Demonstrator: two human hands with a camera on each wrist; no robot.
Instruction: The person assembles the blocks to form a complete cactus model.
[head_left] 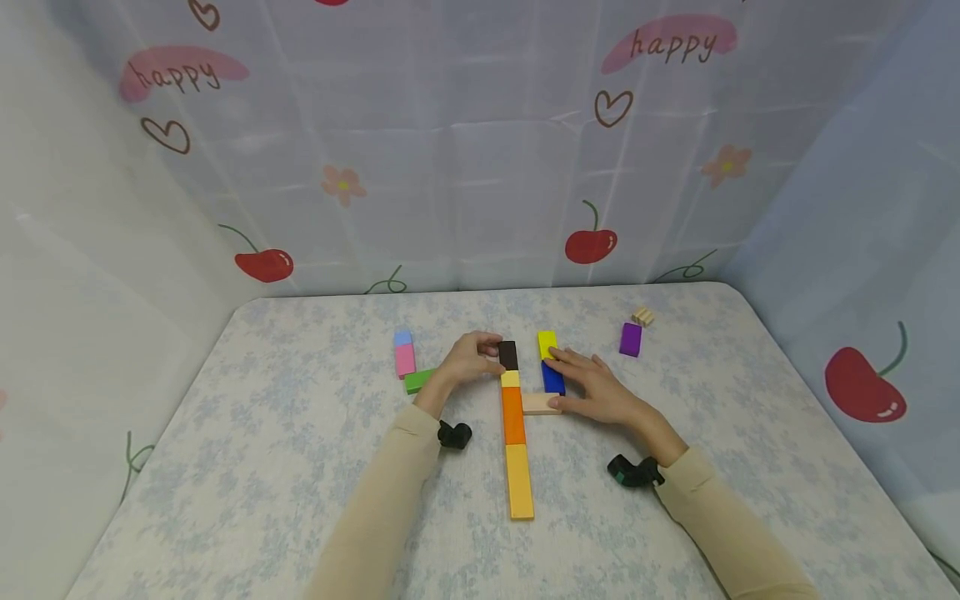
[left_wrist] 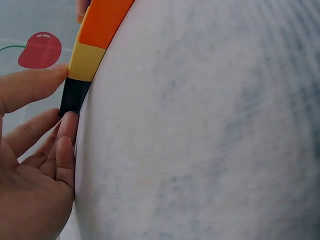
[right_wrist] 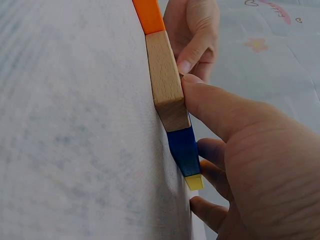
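A column of blocks runs toward me: a black block point(head_left: 508, 356), a small yellow block point(head_left: 511, 379), an orange block point(head_left: 513, 415) and a long yellow-orange block point(head_left: 519, 482). My left hand point(head_left: 470, 357) lies along its left side, thumb touching the small yellow block, fingers at the black block's far end. A plain wood block point(right_wrist: 166, 75) juts right from the orange one. Beyond it stand a blue block point(head_left: 552, 377) and a bright yellow block point(head_left: 548, 343) in line. My right hand point(head_left: 596, 387) rests against these, thumb on the wood block, fingers extended over the blue and bright yellow blocks.
To the left, a light blue block point(head_left: 403, 337), a pink block point(head_left: 405, 360) and a green block point(head_left: 418, 382) form a corner. Back right are a purple block point(head_left: 631, 340) and several small wood pieces point(head_left: 642, 317). A patterned cloth covers the table point(head_left: 300, 467).
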